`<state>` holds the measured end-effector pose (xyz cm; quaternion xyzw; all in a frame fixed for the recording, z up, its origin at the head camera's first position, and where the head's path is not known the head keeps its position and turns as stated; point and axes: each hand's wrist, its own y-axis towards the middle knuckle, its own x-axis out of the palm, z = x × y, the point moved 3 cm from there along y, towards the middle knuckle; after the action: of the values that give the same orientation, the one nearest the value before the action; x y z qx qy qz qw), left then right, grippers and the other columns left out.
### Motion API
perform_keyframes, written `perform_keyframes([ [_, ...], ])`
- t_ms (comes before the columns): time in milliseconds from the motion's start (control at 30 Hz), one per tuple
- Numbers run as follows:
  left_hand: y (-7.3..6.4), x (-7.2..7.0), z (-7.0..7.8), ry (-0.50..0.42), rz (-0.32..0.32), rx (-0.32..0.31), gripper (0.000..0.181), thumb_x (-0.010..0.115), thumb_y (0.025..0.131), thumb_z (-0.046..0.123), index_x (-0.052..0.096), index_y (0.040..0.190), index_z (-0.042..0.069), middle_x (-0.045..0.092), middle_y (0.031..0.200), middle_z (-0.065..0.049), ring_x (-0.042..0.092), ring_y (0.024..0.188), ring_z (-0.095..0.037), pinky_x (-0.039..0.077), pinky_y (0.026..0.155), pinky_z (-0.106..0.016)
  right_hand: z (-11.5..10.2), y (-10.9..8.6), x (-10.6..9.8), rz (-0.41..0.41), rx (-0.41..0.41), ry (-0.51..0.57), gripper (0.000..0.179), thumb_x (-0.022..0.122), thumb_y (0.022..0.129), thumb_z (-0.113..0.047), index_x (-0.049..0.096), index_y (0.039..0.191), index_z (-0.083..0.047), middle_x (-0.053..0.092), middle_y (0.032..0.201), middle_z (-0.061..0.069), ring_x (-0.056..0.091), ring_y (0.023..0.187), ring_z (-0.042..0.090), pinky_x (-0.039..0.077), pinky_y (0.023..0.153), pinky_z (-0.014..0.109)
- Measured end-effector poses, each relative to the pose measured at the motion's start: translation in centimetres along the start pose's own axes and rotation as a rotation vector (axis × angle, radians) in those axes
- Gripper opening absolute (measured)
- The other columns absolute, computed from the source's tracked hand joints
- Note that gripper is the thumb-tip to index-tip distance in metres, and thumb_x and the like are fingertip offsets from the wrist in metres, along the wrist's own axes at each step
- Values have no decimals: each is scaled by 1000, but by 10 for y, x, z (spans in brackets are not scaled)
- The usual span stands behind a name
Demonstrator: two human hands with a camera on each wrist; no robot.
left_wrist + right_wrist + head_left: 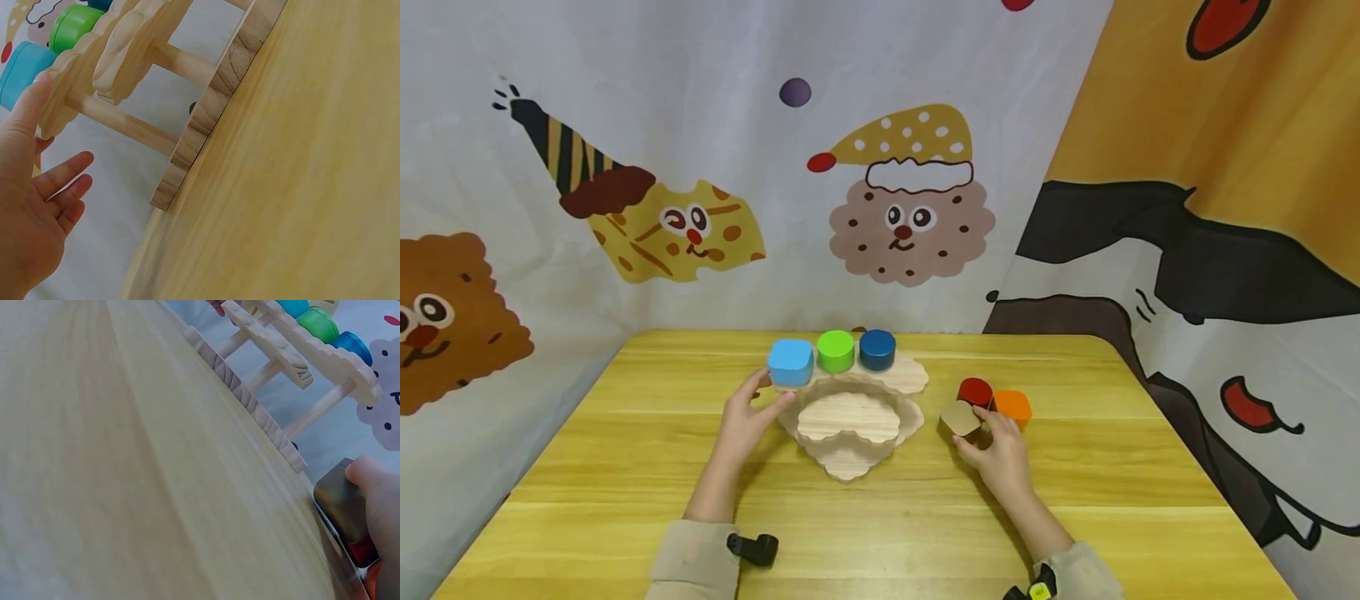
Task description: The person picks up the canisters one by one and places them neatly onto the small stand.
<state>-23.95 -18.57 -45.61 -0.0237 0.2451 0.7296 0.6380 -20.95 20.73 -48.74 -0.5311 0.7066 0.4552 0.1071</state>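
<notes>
As the right hand (1002, 460) pinches one gold tin (960, 419) between thumb and fingers, the other five tins stand in two groups. Group one, upper center of the frame, counts three tins in a row: one light blue tin (791, 362), one green tin (836, 350) and one dark blue tin (877, 349). Group two, right of center, counts two: one red tin (975, 390) and one orange tin (1013, 407), both just beside the gold tin.

The gold tin, located right of center, has a flat matte top, rounded corners and darker, glossy sides; it is tilted.

One wooden stand (848, 417), at center, consists of three scalloped boards joined by round posts. The three-tin row rests on its top board.

The left hand (745, 427), left of center, is at that board's left end. Three fingers are spread; whether thumb and forefinger pinch the board cannot be told.

One wooden table (887, 533) fills the lower frame; one printed cloth (700, 75) hangs behind.
</notes>
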Motion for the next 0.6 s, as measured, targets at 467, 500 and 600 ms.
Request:
perform_keyframes([
  [467, 0, 1, 1, 1, 7, -1, 61, 76, 85, 26, 51, 135, 3, 59, 123, -18, 50, 115, -34, 33, 98, -51, -10, 2, -10, 22, 7, 74, 55, 87, 68, -15, 65, 117, 0, 65, 110, 11, 52, 84, 21, 47, 66, 35],
  [500, 0, 1, 1, 1, 7, 0, 60, 76, 85, 26, 52, 135, 3, 59, 123, -18, 50, 115, -34, 33, 97, -51, -12, 3, -11, 21, 10, 78, 55, 87, 68, -15, 65, 117, -1, 65, 110, 11, 52, 85, 20, 47, 67, 35],
  [600, 0, 0, 2, -3, 7, 0, 60, 76, 85, 25, 52, 135, 2, 59, 123, -18, 49, 115, -36, 32, 98, -51, -16, 4, -14, 13, 22, 95, 55, 86, 69, -15, 65, 118, -2, 65, 110, 10, 50, 85, 19, 45, 68, 36],
])
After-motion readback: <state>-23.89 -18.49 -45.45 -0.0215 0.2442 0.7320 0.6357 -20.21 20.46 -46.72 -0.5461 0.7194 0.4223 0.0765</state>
